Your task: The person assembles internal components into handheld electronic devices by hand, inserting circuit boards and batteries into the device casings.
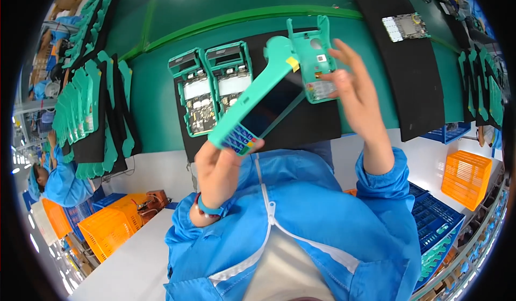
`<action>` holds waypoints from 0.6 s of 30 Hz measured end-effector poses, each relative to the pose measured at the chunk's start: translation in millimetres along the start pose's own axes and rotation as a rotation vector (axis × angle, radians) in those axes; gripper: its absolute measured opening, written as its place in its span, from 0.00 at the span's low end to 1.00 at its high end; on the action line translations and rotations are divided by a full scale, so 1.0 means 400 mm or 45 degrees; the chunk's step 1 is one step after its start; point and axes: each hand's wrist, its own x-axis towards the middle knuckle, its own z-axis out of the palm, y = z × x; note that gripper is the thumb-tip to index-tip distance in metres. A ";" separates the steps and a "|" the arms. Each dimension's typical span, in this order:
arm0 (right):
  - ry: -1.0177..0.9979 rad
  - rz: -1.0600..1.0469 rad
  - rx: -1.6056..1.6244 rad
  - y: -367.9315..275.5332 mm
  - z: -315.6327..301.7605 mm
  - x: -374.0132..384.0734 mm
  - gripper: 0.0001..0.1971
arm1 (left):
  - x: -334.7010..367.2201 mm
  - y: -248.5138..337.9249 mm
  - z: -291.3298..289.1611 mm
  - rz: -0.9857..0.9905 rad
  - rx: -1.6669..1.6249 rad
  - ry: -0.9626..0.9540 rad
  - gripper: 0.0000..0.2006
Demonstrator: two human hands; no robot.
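Note:
My left hand point(216, 174) is closed around the keypad end of a green handheld payment terminal point(252, 105), tilted up to the right, its dark screen and blue keys showing. A yellow tab sticks to its upper part. Beside its top is a green housing shell point(312, 59) with a small white label inside. At the shell's right edge, my right hand point(359, 99) has its fingers apart; one fingertip overlaps the shell, and whether it presses on it I cannot tell. Two opened terminals, a left one point(198, 99) and a right one point(230, 80), lie side by side with circuit boards exposed.
A black mat point(317, 126) lies under the work on the green table point(153, 86). Another black mat point(414, 86) at right bears a circuit board point(406, 27). Green shells point(80, 107) stand in rows at left. Orange crates point(466, 178) flank the bench; a co-worker point(67, 180) is at far left.

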 end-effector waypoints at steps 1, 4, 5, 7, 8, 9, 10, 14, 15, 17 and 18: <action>0.044 0.002 -0.097 0.002 -0.039 0.009 0.31 | 0.011 0.015 0.007 0.169 0.636 0.044 0.17; 0.184 0.035 -0.157 0.039 -0.142 0.023 0.26 | 0.060 0.008 0.030 0.764 1.725 -0.313 0.23; 0.190 0.021 -0.167 0.049 -0.167 0.024 0.26 | 0.062 -0.023 0.038 0.826 1.817 -0.329 0.24; 0.297 0.057 -0.309 0.063 -0.214 0.018 0.26 | 0.064 -0.041 0.057 0.735 2.033 -0.484 0.23; 0.317 0.048 -0.323 0.066 -0.230 0.020 0.26 | 0.066 -0.052 0.065 0.654 2.074 -0.529 0.22; 0.358 0.056 -0.316 0.067 -0.254 0.022 0.26 | 0.073 -0.069 0.059 0.611 2.123 -0.607 0.23; 0.401 0.062 -0.309 0.069 -0.275 0.024 0.27 | 0.075 -0.076 0.057 0.575 2.202 -0.604 0.23; 0.596 0.380 -0.048 0.099 -0.371 0.085 0.32 | 0.077 -0.080 0.062 0.461 2.327 -0.446 0.21; 0.617 0.467 0.046 0.114 -0.405 0.114 0.32 | 0.082 -0.078 0.060 0.422 2.286 -0.472 0.23; 0.535 0.425 0.320 0.136 -0.458 0.179 0.27 | 0.083 -0.091 0.045 0.395 2.238 -0.471 0.24; 0.472 0.404 0.444 0.151 -0.487 0.217 0.25 | 0.083 -0.097 0.038 0.408 2.281 -0.493 0.26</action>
